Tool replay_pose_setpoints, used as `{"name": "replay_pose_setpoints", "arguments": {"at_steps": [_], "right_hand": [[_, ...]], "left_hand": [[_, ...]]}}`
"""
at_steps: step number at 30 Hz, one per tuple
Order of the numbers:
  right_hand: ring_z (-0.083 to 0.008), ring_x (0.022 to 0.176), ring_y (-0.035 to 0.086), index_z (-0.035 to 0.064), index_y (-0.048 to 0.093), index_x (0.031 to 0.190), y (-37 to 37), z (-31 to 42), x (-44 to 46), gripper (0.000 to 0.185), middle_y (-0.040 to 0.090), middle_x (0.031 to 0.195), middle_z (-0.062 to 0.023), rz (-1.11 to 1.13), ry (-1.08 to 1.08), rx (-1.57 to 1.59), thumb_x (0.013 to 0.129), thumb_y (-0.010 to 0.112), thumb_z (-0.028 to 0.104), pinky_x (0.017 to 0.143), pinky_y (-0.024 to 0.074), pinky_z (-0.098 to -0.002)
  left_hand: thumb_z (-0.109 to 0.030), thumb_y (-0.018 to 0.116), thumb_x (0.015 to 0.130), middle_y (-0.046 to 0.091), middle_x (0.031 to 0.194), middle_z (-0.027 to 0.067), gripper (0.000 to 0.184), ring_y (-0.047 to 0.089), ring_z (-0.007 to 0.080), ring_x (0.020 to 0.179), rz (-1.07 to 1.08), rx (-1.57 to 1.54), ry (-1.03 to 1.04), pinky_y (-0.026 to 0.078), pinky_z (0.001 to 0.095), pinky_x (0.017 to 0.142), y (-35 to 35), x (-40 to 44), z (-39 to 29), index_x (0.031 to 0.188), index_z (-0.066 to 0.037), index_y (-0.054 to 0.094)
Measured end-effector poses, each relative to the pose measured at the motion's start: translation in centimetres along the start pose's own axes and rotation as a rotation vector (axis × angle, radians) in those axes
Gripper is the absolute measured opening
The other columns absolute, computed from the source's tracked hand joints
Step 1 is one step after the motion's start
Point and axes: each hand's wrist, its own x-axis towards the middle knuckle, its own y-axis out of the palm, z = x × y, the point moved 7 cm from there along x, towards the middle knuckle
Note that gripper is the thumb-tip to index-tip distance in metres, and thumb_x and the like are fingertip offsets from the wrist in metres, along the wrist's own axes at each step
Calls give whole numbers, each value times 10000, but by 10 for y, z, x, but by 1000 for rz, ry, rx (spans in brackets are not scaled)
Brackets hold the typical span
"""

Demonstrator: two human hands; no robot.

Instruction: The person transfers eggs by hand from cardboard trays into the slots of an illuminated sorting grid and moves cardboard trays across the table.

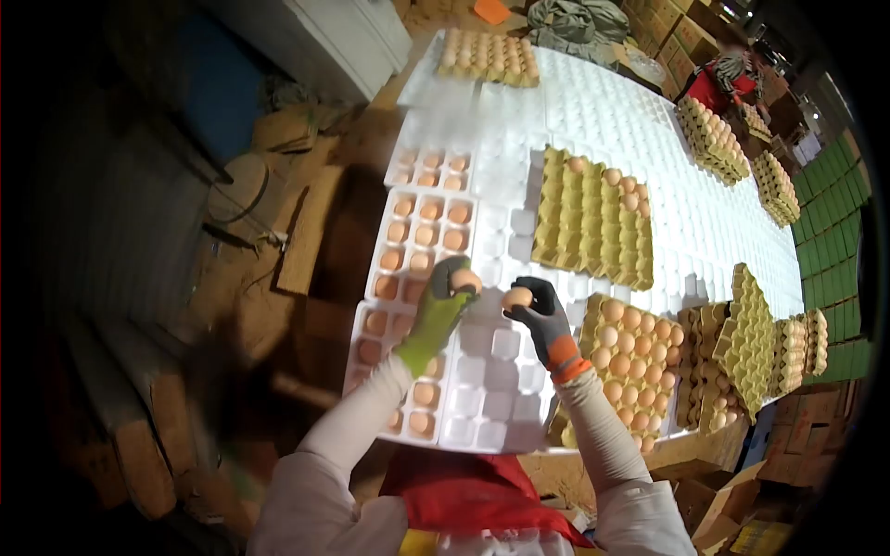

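My left hand [451,283], in a green and dark glove, is closed around a brown egg [465,281]. In my right hand [540,315], gloved in grey with an orange cuff, a second egg [516,298] is pinched between the fingers. Both hands hover over white foam trays [473,343] with square pockets. Left of my hands, the pockets of one foam tray [378,243] hold several eggs. A pulp tray full of eggs [632,357] lies right of my right hand. Beyond it sits a mostly bare pulp tray [589,222] with several eggs in its far right corner.
At the far end stands another filled egg tray [489,57]. To the right are leaning pulp trays [744,329] and stacked eggs [712,139]. A person in red [718,83] is at the far right. Cardboard boxes [807,426] lie beyond the right edge.
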Motion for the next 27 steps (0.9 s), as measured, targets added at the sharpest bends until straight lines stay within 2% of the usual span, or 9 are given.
{"name": "replay_pose_setpoints", "arguments": {"at_steps": [5,9,12,17,19,23,25,26,27], "right_hand": [[-295,950,665,130,591,1225,25,96,97,422,639,1108,-113,-105,-774,-1027,823,716,92,790,545,-408],[-311,1106,619,166,628,1209,26,78,208,399,639,1203,-84,-20,-468,-1556,822,725,167,1012,434,-452],[-307,1100,617,174,626,1209,5,34,247,409,645,1193,-69,-43,-725,-1687,812,724,188,998,443,-448],[-305,1148,597,180,639,1203,-106,153,227,415,653,1186,-51,-329,-538,-1532,801,716,243,1008,439,-456],[-313,1127,605,188,651,1205,-161,179,237,423,663,1174,-59,-515,-733,-1536,793,719,251,999,447,-431],[-292,1122,621,171,683,1189,-208,151,271,398,684,1153,-81,-210,-650,-1868,799,716,244,1014,449,-393],[-276,1116,636,152,699,1177,-216,166,268,392,690,1146,-90,-64,-499,-1661,791,732,212,1002,470,-375],[-259,1102,659,139,705,1136,-235,182,251,267,695,1169,-108,-209,-478,-1173,896,632,229,1014,497,-442],[-234,969,692,90,662,1136,-248,195,234,262,705,1042,-100,-289,-677,-934,875,670,113,837,569,-380]], "left_hand": [[18,678,829,620,1206,140,500,612,304,1120,-134,752,522,511,400,943,33,140,-22,1308,-61,561],[-28,646,804,615,1221,165,461,590,363,1137,-91,1277,626,443,478,975,49,216,-6,1258,-90,592],[-113,638,819,621,1239,116,427,572,341,1163,-93,1424,657,424,499,967,55,223,12,1245,-110,619],[-179,696,815,630,1269,96,497,567,339,1171,-45,1355,657,431,474,1011,105,216,-17,1305,-142,617],[-216,707,820,629,1272,87,507,555,355,1187,-28,1304,648,429,479,1016,150,228,-26,1314,-140,615],[-259,685,820,641,1252,81,492,559,345,1193,-38,1509,896,398,481,1046,228,266,11,1298,-156,621],[-237,666,827,654,1210,79,426,564,325,1171,-32,1638,976,378,497,1047,242,279,27,1247,-168,643],[-207,651,838,666,1171,76,363,566,314,1152,17,1674,977,366,512,1040,245,287,32,1199,-172,664],[-176,635,848,677,1133,74,307,568,302,1134,68,1705,979,355,527,1034,251,292,34,1151,-176,685]]}}
